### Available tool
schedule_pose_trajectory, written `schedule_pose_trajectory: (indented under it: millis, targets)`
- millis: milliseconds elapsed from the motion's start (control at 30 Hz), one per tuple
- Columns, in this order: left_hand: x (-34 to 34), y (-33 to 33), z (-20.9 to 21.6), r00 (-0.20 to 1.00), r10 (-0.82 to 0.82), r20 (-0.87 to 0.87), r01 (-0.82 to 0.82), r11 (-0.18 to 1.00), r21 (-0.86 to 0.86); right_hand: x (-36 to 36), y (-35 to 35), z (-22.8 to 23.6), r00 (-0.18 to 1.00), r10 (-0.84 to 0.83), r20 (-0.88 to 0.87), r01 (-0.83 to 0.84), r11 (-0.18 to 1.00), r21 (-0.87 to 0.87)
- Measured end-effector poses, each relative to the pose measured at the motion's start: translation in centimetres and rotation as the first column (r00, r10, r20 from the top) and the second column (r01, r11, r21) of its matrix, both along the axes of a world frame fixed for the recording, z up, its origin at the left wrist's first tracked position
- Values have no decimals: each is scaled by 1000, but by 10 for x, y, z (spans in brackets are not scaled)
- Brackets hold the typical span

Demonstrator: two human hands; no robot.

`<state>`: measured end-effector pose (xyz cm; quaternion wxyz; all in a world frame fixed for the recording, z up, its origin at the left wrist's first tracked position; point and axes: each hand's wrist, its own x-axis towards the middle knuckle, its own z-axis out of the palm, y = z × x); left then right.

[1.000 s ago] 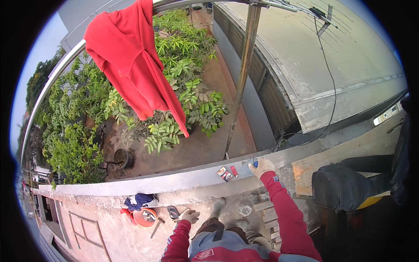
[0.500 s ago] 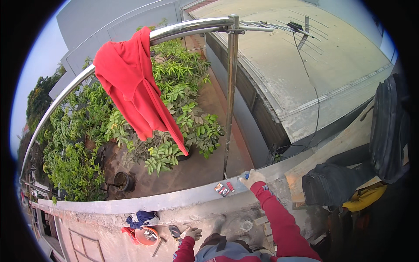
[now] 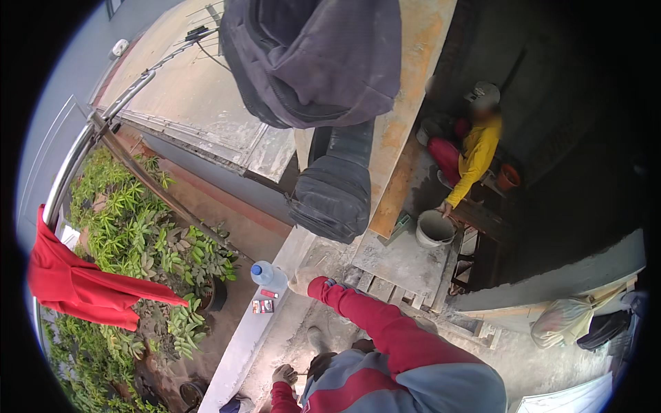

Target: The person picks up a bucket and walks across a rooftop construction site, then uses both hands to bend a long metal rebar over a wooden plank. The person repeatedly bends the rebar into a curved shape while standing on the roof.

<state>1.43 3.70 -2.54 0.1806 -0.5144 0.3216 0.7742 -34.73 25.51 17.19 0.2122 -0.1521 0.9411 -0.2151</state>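
A clear plastic bottle (image 3: 273, 277) with a blue cap stands upright on the grey ledge (image 3: 237, 344). My right hand (image 3: 301, 281), in a pale glove, is just to its right, with the fingers loosely apart and nothing visible in them. Whether the fingertips touch the bottle I cannot make out. Close by on the ledge lie a small red lighter (image 3: 269, 294) and a small red, white and dark box (image 3: 263, 307). Low in the view, my left hand (image 3: 284, 374), also gloved, is held near my body with its fingers loosely bent and nothing visible in it.
A black backpack (image 3: 323, 62) and a smaller black bag (image 3: 332, 199) rest on boards at the ledge. A person in yellow (image 3: 478, 155) crouches right, one hand at a bucket (image 3: 435, 228). Red cloth (image 3: 82, 279) hangs on a metal rail (image 3: 69, 162). Plants stand below, left.
My view has swung right, bringing in the crouching person and the bucket. My right hand, earlier over the blue-capped bottle, is now beside it, and the bottle stands uncovered.
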Motion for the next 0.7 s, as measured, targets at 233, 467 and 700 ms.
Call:
schedule_pose_trajectory:
  millis: [233, 467, 700]
  targets:
    - [-94, 53, 10, 941, -337, -32, 338, 941, 12, 165, 275, -99, 869, -460, 185, 459, 887, 51]
    - [-209, 128, 3, 703, -711, -4, 668, 662, -339, 298, 558, -30, -181, -859, 480, 925, -314, -214]
    - [-267, 248, -1, 600, -792, -112, 705, 590, -395, 301, 659, 197, -80, -996, -24, 535, -23, -844]
